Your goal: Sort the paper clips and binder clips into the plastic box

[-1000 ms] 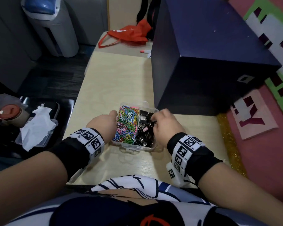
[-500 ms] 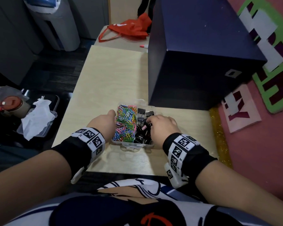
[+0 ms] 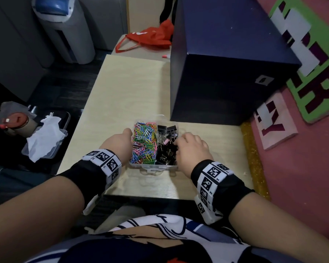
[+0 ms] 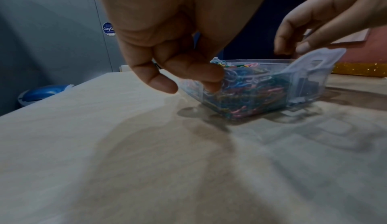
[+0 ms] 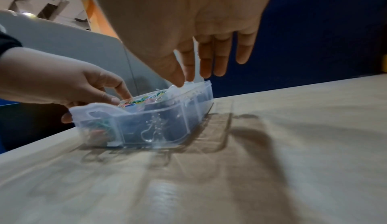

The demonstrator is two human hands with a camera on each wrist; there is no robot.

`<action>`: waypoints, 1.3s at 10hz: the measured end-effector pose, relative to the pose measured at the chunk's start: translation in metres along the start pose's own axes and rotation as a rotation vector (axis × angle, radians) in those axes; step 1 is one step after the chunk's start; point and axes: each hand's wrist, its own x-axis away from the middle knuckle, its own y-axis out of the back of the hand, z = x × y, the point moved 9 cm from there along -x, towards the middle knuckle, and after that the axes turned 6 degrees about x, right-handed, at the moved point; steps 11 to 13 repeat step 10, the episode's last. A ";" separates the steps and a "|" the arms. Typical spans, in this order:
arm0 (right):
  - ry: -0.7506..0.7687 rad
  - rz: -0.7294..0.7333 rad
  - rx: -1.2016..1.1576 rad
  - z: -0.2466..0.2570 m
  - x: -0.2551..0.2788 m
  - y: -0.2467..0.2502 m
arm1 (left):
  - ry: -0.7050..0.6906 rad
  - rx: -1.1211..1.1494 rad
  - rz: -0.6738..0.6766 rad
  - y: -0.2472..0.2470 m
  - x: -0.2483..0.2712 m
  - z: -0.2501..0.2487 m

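Observation:
A clear plastic box (image 3: 152,167) stands on the pale wooden table (image 3: 122,95), near its front edge. Its left compartment holds coloured paper clips (image 3: 143,143); the right one holds black binder clips (image 3: 167,150) and a pink one. My left hand (image 3: 123,141) is at the box's left wall (image 4: 192,88), one finger over the rim and the thumb outside (image 5: 67,117), gripping it. My right hand (image 3: 180,144) hangs over the right side, its fingers (image 5: 206,62) straight and pointing down, the tips near the rim (image 5: 194,85). It holds nothing that I can see.
A big dark blue box (image 3: 226,73) stands just behind and to the right of the plastic box. A red bag (image 3: 152,38) and a marker (image 3: 165,56) lie at the far end. Off the table's left edge sits a tub with tissue (image 3: 44,141).
My right hand has drawn back from over the binder clips toward the box's right edge. The left hand stays at the left wall. My head view has shifted a little.

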 end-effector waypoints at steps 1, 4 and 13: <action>-0.170 0.086 0.011 -0.022 0.003 -0.010 | 0.006 0.007 -0.006 0.000 0.001 0.002; -0.215 0.273 0.043 -0.017 -0.004 -0.023 | -0.007 0.019 0.026 -0.001 -0.001 0.002; -0.255 0.270 0.000 -0.022 -0.004 -0.024 | -0.011 0.038 0.031 0.007 -0.002 0.009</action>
